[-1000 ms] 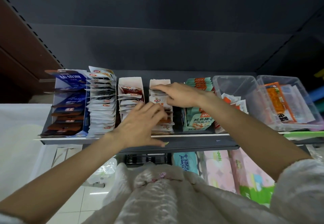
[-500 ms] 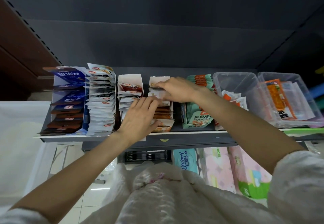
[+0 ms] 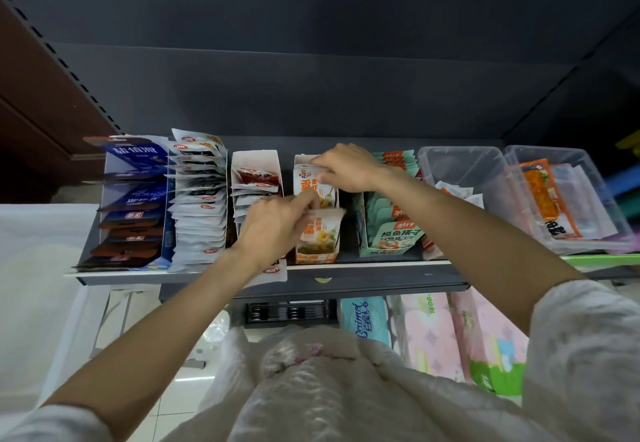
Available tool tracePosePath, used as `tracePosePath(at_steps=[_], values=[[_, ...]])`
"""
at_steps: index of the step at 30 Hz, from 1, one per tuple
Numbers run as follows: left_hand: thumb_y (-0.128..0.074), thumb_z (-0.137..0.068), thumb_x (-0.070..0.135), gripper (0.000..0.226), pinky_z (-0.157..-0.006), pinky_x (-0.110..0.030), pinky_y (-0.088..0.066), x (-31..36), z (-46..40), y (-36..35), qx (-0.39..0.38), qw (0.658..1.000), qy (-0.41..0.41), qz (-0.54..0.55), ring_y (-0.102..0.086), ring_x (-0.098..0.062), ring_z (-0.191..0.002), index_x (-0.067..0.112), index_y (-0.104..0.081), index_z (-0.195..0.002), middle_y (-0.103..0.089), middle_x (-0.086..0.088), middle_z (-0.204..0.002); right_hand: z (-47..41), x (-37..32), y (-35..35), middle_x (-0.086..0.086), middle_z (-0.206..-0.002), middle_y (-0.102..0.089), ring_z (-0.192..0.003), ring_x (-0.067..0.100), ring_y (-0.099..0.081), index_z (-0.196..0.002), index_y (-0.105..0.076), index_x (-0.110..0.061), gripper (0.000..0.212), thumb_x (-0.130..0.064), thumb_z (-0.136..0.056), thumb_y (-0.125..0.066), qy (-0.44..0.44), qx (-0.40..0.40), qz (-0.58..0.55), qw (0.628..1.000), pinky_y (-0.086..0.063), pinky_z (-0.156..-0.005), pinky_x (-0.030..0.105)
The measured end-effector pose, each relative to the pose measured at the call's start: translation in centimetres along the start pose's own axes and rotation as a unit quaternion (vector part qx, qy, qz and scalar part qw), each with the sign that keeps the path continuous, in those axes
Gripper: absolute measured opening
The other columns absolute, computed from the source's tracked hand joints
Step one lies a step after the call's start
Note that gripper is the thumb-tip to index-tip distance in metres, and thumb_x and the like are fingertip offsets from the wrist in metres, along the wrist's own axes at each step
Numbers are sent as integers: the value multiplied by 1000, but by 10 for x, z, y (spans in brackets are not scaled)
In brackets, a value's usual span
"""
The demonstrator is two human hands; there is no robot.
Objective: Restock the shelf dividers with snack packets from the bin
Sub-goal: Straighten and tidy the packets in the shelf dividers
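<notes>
**A:** Looks like mid-tidy on the orange divider box (image 3: 317, 230). Left hand (image 3: 273, 230) curled at the box's left wall, pinching the top edge of a front snack packet (image 3: 320, 228) and tipping it toward the camera. Probably prying a gap open so more can slot in behind.

**B:** Yep. Right hand (image 3: 349, 170) up at the back end of the same box, fingers bent round the rear packets (image 3: 308, 182), holding them upright. Guessing that's to stop the row flopping while the front gets pulled forward.

**A:** Makes sense. As for the packet itself: white top, orange print, some yellowish food picture lower down. Thin, soft, bends easily under the pinch, so likely floppy to handle.

**B:** And the bin (image 3: 467, 178)? Clear plastic, two slots right of the orange box, past the teal packet box (image 3: 386, 230). Only a few white and orange packets visible at its bottom. Second clear tub (image 3: 568, 199) further right, holding long orange packs.

**A:** Left of the orange box: a white divider (image 3: 254, 178) half full, then a packed white row (image 3: 199, 202). Judging by that, refilling not finished yet.
</notes>
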State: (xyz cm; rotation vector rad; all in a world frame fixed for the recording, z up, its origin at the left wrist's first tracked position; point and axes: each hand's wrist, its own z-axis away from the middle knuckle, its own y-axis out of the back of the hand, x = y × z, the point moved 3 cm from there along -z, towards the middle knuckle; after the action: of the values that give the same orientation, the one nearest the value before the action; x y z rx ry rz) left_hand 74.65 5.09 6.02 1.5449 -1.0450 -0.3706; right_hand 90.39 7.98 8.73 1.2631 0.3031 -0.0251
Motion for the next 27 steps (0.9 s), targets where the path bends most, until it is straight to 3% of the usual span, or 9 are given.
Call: tracePosePath(at_steps=[2,5,7,10,15,18,22,24,27], values=[[-72,-82,15,26,-39,-18,-21,-5,-10,8,12,999,41,-4,-57,-19,-45,18,-52,-99,-65,2,-64,-5,5,4,-6,-77,-56,-64,9,-49,-98,-59,-23,11,-16,-93,-52,-2,-35,-48,998,-38,-67,30],[-70,-82,19,34,-49,-25,-34,-7,-13,7,-6,998,62,-9,-64,-26,-72,14,-55,-112,-67,-4,-87,-10,8,5,-3,-105,-61,-78,10,-60,-120,-50,-26,27,-26,-93,-55,-18,-102,-141,985,-51,-58,25],[-73,-78,18,49,-71,-34,-48,-7,-9,3,-21,999,44,5,-61,-28,-97,13,-54,-122,-64,-8,-109,-9,10,6,1,-123,-58,-100,17,-63,-135,-40,-28,47,-34,-92,-58,-22,-119,-167,979,-56,-78,31],[-72,-80,16,61,-90,-37,-48,-6,-2,2,-29,993,77,81,-54,-26,-114,15,-45,-135,-53,-7,-128,-2,16,8,2,-137,-51,-122,17,-50,-137,-42,-22,49,-32,-92,-59,-8,-77,-155,985,-44,-100,36],[-66,-86,16,82,-111,-20,-17,15,10,-2,-16,938,216,269,-17,-12,-142,16,-15,-150,-17,1,-154,9,24,3,1,-132,-56,-117,16,-53,-132,-52,-16,40,-22,-92,-60,-10,-12,-188,982,-45,-99,36],[-64,-88,18,94,-118,-28,-5,28,6,-17,-42,898,284,334,2,-10,-146,14,5,-152,1,1,-160,7,24,1,1,-125,-60,-108,16,-55,-129,-53,-16,38,-21,-92,-58,-10,-36,-139,990,-46,-88,31],[-68,-84,16,101,-120,-34,-7,32,-7,-37,22,846,375,379,0,-18,-147,9,8,-150,1,-5,-160,-6,20,7,1,-93,-59,-80,15,-48,-113,-57,-11,21,-15,-94,-49,10,-43,-63,997,-33,-58,23],[-73,-80,15,104,-119,-35,-12,37,-10,-43,76,846,387,359,-7,-23,-145,7,3,-151,-7,-12,-157,-12,19,9,-9,-76,-49,-73,12,-44,-98,-55,-12,9,-17,-96,-48,19,-65,-40,997,-28,-53,15],[-79,-71,13,107,-113,-28,-20,43,-8,-49,141,858,377,320,-20,-25,-138,8,-6,-150,-19,-17,-149,-20,20,10,-11,-73,-44,-70,12,-44,-87,-47,-15,12,-20,-97,-47,22,-90,-18,996,-30,-54,22]])
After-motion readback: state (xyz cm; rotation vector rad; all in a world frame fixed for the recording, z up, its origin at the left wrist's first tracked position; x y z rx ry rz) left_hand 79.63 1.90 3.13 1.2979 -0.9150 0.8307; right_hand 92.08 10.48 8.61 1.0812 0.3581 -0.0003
